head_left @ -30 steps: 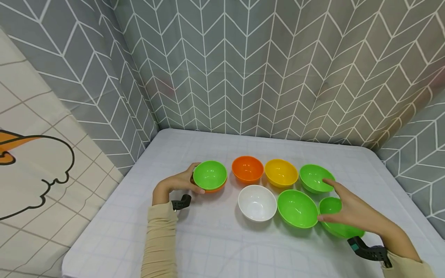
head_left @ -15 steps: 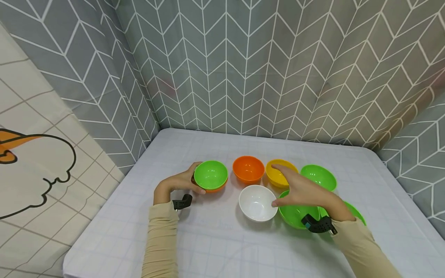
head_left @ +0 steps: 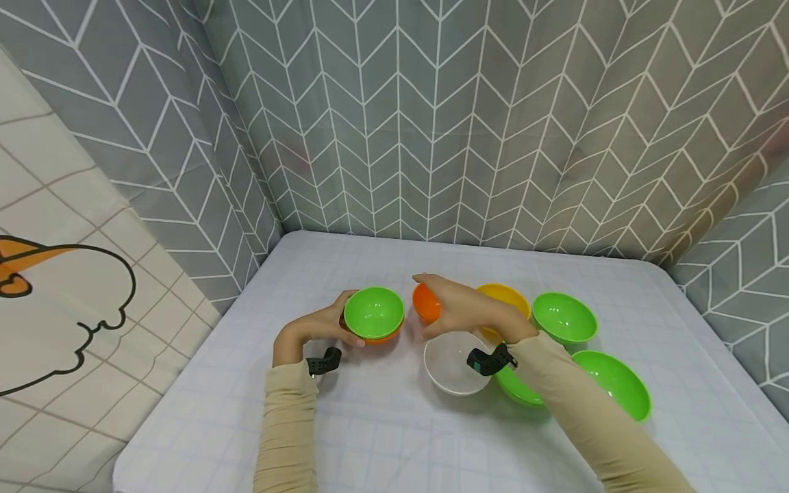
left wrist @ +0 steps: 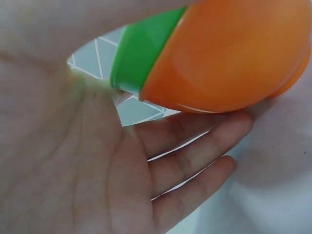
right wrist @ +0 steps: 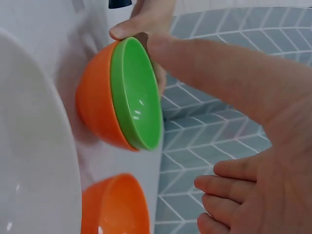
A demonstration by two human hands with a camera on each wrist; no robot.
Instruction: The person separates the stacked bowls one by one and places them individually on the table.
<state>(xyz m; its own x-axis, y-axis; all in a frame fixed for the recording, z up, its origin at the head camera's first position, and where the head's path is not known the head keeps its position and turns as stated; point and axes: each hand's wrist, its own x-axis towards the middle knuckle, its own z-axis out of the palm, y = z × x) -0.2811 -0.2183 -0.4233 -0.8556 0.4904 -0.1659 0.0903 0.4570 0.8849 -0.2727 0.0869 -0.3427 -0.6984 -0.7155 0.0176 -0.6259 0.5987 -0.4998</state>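
On the left of the head view, a small green bowl [head_left: 373, 313] sits nested in an orange bowl [head_left: 386, 337]. My left hand [head_left: 323, 324] grips this stack from its left side, thumb near and fingers at the far side. The left wrist view has the fingers lying along the orange wall [left wrist: 229, 53]. Over a second orange bowl [head_left: 422, 301] hovers my right hand [head_left: 462, 307], its thumb and fingers spread and holding nothing; it hides part of that bowl. In the right wrist view the tilted-looking stack [right wrist: 141, 105] appears beyond the right thumb.
A white bowl [head_left: 450, 373] stands in front, below the right wrist. Behind the right arm are a yellow bowl [head_left: 508, 296] and a green bowl [head_left: 564, 318]. Two more green bowls, one middle [head_left: 516, 388] and one right [head_left: 619, 387], are partly covered by the sleeve.
My right hand has swept left from the green bowls at the right, across the yellow and white ones, to the second orange bowl. The left hand keeps holding the stack in place.
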